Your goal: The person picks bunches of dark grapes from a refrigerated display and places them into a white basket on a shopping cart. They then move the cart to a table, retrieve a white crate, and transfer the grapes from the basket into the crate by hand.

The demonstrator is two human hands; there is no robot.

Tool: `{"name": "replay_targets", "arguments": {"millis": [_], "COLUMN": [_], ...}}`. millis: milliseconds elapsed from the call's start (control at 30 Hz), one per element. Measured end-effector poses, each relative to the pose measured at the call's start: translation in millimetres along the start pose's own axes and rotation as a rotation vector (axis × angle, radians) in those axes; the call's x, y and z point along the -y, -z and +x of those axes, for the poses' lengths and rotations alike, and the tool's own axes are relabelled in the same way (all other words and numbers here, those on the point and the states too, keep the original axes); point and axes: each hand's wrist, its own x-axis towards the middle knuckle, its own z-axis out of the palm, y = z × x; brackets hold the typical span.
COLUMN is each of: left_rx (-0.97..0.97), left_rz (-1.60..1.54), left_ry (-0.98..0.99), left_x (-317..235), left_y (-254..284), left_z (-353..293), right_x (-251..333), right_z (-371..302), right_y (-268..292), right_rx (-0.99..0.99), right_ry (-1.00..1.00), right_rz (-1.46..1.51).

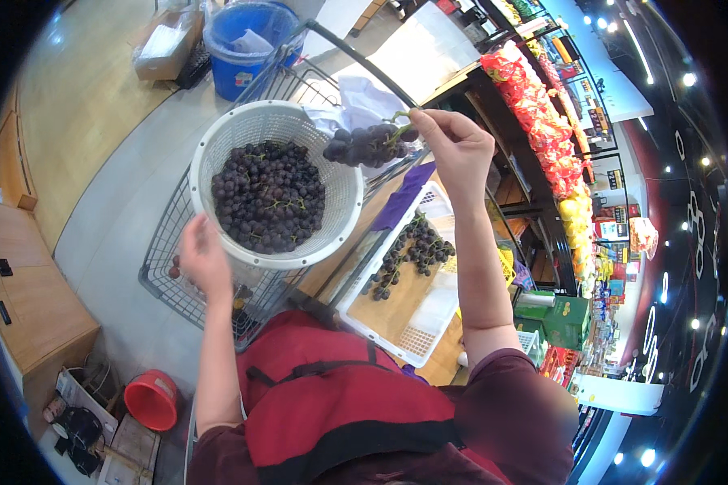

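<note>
My right hand [459,147] is raised and pinches the green stem of a bunch of dark grapes [370,145]. The bunch hangs sideways near the right rim of a white round colander-like basket [344,234]. Inside that basket lies a heap of dark purple grapes [268,198] with some green stems showing. My left hand [205,255] is at the lower left of the basket, close to its rim; motion smears its fingers, and I cannot tell whether it touches the rim.
The basket sits on a grey wire shopping cart [170,242] with a few small fruits inside. To the right, a white crate [360,319] holds more grapes [412,252]. A lined blue bin [239,69], a red bucket [151,400] and shelves of bagged fruit [534,113] stand around.
</note>
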Motion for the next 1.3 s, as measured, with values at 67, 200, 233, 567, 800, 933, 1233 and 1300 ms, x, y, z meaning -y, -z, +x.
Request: {"name": "replay_targets", "arguments": {"millis": [67, 200, 233, 567, 800, 933, 1233, 1300], "left_rx": [0.257, 0.92, 0.989, 1.345, 1.37, 1.432, 1.488, 1.521], "left_rz": [-0.338, -0.963, -0.99, -1.198, -1.19, -1.195, -1.041, -1.006], "left_ry": [-0.098, 0.655, 0.676, 1.029, 1.083, 1.086, 1.152, 1.128], "left_x": [-70, -168, -181, -204, -210, -212, -202, -193], "left_y": [-51, -156, -172, -230, -228, -227, -222, -224], "left_z": [18, 37, 28, -53, -62, -63, -76, -84], "right_x": [12, 30, 32, 6, -6, -12, -22, -24], "right_z": [3, 7, 9, 1, -9, -10, -34, -50], "right_y": [14, 42, 50, 122, 151, 160, 171, 177], "right_rx": [-0.039, -0.086, -0.112, -0.33, -0.347, -0.387, -0.335, -0.336], "right_ry": [0.029, -0.019, -0.041, -0.081, -0.052, 0.187, -0.125, -0.153], "right_rz": [-0.059, -0.032, -0.027, 0.003, -0.278, -0.404, -0.066, -0.105]}}
